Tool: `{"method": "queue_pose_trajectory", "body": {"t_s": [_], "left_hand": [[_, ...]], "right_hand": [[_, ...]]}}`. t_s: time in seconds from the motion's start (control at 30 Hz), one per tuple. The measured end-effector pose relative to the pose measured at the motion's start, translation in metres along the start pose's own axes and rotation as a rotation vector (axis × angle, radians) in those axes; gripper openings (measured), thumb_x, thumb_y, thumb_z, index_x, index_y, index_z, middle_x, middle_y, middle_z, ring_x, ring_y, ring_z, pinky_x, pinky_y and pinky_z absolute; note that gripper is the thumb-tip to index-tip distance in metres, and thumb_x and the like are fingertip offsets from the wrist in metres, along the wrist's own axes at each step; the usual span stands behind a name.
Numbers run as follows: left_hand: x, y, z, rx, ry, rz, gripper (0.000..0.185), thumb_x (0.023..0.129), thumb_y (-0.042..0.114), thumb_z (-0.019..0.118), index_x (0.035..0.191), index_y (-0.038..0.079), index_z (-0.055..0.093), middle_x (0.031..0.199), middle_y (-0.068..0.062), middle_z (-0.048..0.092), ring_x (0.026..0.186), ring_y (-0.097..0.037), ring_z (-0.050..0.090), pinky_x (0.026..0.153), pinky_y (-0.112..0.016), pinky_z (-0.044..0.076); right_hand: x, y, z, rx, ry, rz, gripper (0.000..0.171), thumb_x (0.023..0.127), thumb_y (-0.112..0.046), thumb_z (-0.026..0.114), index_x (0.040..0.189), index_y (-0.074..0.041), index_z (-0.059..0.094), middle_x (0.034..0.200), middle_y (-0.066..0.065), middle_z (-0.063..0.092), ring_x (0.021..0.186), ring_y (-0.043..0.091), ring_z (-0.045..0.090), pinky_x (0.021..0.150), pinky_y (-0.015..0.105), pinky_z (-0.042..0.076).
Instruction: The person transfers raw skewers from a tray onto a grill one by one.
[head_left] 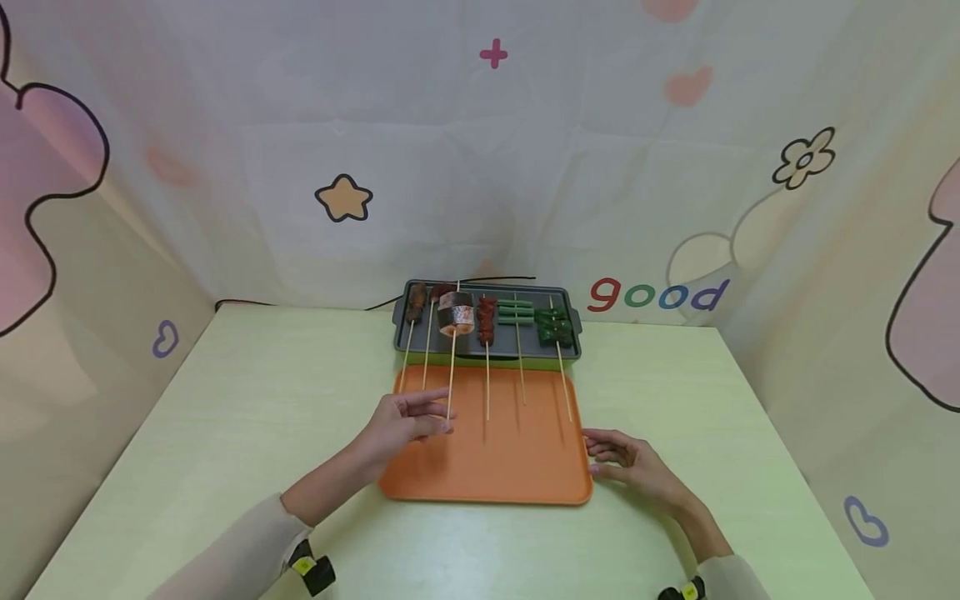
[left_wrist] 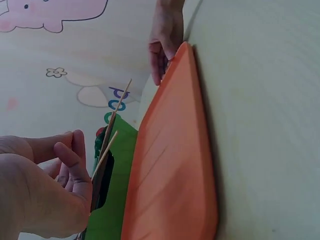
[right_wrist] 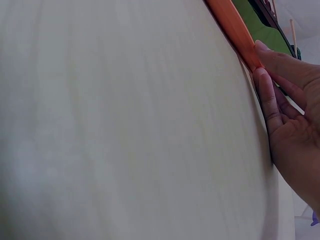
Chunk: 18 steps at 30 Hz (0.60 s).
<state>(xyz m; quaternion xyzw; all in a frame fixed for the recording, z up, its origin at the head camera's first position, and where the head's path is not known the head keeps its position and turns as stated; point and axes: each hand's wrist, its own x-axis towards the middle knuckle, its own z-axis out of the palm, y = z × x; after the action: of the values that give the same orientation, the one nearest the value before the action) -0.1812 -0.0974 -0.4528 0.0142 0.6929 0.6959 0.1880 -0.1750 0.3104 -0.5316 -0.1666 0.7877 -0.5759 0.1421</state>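
Observation:
My left hand (head_left: 408,421) pinches the lower stick of a skewer (head_left: 456,315) between thumb and fingers. Thick pale-pink food with a dark band sits at its top, overlapping the dark grill pan (head_left: 480,353) in the head view. The stick's end pokes out past my left hand (left_wrist: 55,185) in the left wrist view. My right hand (head_left: 633,462) is at the right edge of an orange tray (head_left: 510,475). In the right wrist view, the thumb and finger tips of that hand (right_wrist: 295,120) touch the rim of the tray (right_wrist: 235,25), spaced apart along it.
Across the pan lie several other skewers: brown meat (head_left: 417,302), red pieces (head_left: 487,321), green stalks (head_left: 516,312) and dark green leaves (head_left: 553,327). Their sticks reach out over the tray. A black cord (head_left: 382,303) runs along the table's back edge by the printed curtain (head_left: 420,133).

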Motion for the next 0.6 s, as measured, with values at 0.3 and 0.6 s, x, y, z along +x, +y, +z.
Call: {"method": "queue_pose_trajectory", "body": {"t_s": [0.3, 0.6], "left_hand": [[0.020, 0.013, 0.004, -0.080, 0.027, -0.134, 0.051, 0.093, 0.005, 0.071, 0.142, 0.006, 0.060, 0.106, 0.000, 0.078, 0.087, -0.006, 0.075, 0.073, -0.023, 0.046], [0.030, 0.008, 0.006, -0.021, 0.039, -0.104, 0.051, 0.094, 0.001, 0.069, 0.143, -0.003, 0.056, 0.121, -0.016, 0.075, 0.084, -0.005, 0.074, 0.073, -0.021, 0.050]], "right_hand": [[0.000, 0.001, 0.000, 0.002, -0.009, -0.004, 0.057, 0.095, -0.007, 0.071, 0.145, 0.009, 0.049, 0.138, 0.035, 0.054, 0.108, 0.001, 0.062, 0.092, 0.015, 0.052], [-0.002, -0.001, -0.001, 0.004, -0.016, 0.014, 0.057, 0.096, -0.008, 0.070, 0.146, 0.009, 0.048, 0.141, 0.036, 0.052, 0.108, 0.000, 0.062, 0.093, 0.014, 0.051]]}}
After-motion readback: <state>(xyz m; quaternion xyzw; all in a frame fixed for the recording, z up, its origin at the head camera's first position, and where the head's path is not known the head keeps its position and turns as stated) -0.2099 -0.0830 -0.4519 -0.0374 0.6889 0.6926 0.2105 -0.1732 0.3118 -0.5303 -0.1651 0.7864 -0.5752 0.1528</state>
